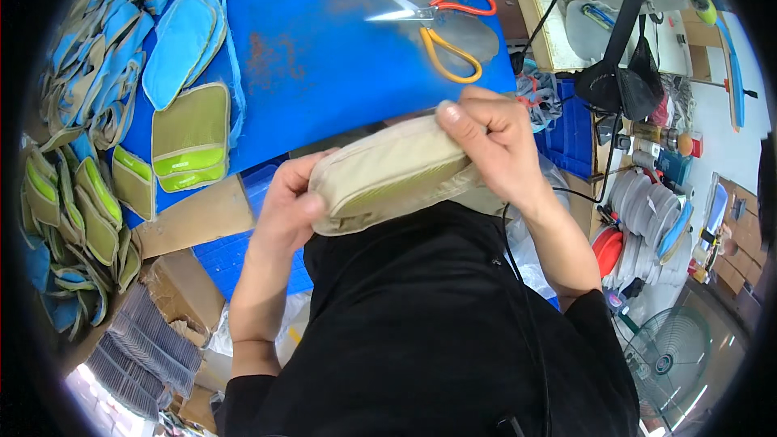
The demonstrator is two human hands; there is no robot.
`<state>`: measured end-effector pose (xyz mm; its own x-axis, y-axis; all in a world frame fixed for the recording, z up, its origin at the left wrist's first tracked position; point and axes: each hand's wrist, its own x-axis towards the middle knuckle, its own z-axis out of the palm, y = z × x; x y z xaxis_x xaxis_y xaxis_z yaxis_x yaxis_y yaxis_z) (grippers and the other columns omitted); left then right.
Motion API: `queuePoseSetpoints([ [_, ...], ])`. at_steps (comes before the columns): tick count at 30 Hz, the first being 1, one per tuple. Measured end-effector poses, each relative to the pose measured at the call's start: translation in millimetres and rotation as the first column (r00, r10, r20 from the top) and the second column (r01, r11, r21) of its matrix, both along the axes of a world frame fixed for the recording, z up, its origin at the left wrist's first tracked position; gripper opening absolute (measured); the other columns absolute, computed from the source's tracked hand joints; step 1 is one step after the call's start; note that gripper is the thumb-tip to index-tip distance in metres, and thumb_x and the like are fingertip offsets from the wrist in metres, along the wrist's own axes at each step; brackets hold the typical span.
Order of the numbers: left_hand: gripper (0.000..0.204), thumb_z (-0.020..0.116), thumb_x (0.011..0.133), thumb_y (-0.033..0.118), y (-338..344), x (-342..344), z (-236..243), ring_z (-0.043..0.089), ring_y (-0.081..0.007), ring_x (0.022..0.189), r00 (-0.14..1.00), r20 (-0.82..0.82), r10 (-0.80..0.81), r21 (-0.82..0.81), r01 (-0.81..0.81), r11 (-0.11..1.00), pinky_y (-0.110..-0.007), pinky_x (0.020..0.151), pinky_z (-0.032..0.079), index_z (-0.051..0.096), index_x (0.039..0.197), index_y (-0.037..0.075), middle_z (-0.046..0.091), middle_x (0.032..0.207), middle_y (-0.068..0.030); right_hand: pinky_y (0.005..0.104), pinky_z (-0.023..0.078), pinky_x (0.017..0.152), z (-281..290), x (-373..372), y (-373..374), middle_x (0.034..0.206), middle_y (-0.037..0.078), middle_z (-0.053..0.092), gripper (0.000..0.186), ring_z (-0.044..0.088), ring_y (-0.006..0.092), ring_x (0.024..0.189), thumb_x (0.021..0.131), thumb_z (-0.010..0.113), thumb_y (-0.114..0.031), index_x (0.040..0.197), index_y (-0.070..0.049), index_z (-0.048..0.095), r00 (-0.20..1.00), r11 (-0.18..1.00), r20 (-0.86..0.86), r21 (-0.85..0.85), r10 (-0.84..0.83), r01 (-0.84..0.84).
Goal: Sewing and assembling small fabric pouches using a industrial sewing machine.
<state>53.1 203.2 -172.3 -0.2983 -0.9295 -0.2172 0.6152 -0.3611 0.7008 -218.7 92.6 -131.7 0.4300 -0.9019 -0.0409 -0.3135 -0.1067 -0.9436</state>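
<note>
A beige fabric pouch (396, 166) with a green mesh panel is stretched out between my two hands, in front of my body at the table's near edge. My left hand (293, 198) grips its left end, thumb on the near face. The upper right end is pinched in my right hand (495, 139), thumb on top. Beyond the pouch lies a pair of scissors (425, 14) with one red and one yellow handle, blades spread. An olive and lime-green mesh piece (191, 136) rests at the table's left edge, near blue oval fabric pieces (186, 42).
The blue tabletop (312, 85) has dark stains. Heaped blue-and-beige strips (97, 57) and green pouches (93, 210) fill the left side. A sewing machine table (538, 12) stands at the right, with spools of tape (647, 214) and a fan (668, 360) nearby. Cardboard boxes (182, 287) stand lower left.
</note>
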Motion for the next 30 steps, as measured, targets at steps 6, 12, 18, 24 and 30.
queuePoseSetpoints([
  [6,0.022,0.081,0.089,0.007,-34,-29,16,0.056,-0.0107,0.089,0.952,0.303,-0.038,-0.093,0.069,0.993,-0.027,0.081,0.045,0.074,0.108,-0.001,0.061,0.099,-0.0008,0.0281,0.034,0.068,-48,-36,-3,0.075,-0.002,0.047,0.038,0.041,0.0081,0.074,0.108,0.061,-0.021,0.078,0.002,0.059,0.980,0.977,0.101,0.143,-0.172,0.157],
  [12,0.014,0.074,0.093,0.007,-44,-53,19,0.059,-0.0147,0.087,0.790,0.609,0.072,-0.280,0.130,0.951,-0.028,0.077,0.046,0.074,0.104,-0.002,0.062,0.099,-0.0062,0.0296,0.040,0.066,-1,-16,-9,0.077,0.004,0.053,0.032,0.050,0.0103,0.075,0.101,0.069,-0.025,0.083,0.001,0.062,0.996,0.995,-0.039,0.059,0.082,-0.080],
  [18,0.015,0.072,0.095,0.010,-46,-69,7,0.063,-0.0189,0.087,0.447,0.757,0.477,-0.557,0.059,0.828,-0.031,0.074,0.048,0.073,0.106,-0.001,0.065,0.098,-0.0117,0.0246,0.028,0.056,1,-10,-8,0.063,-0.009,0.040,0.045,0.033,0.0018,0.064,0.104,0.068,-0.023,0.067,-0.009,0.047,0.994,0.931,0.110,0.362,-0.003,-0.037],
  [24,0.022,0.064,0.106,0.020,-29,-78,7,0.059,-0.0075,0.080,0.994,0.047,0.097,0.105,-0.101,0.989,-0.026,0.075,0.047,0.073,0.106,0.000,0.071,0.090,-0.0013,0.0258,0.024,0.056,-20,-13,-6,0.064,-0.009,0.041,0.048,0.031,0.0015,0.062,0.104,0.065,-0.016,0.063,-0.012,0.040,0.927,0.911,0.322,0.411,-0.191,0.045],
  [30,0.026,0.063,0.107,0.020,-28,-82,20,0.059,-0.0030,0.088,0.983,-0.170,0.068,0.240,-0.025,0.970,-0.023,0.080,0.046,0.074,0.109,-0.003,0.072,0.096,0.0001,0.0263,0.023,0.056,-31,-18,-8,0.065,-0.009,0.042,0.046,0.031,0.0024,0.060,0.103,0.065,-0.018,0.064,-0.012,0.042,0.923,0.934,0.341,0.354,-0.180,0.052],
])
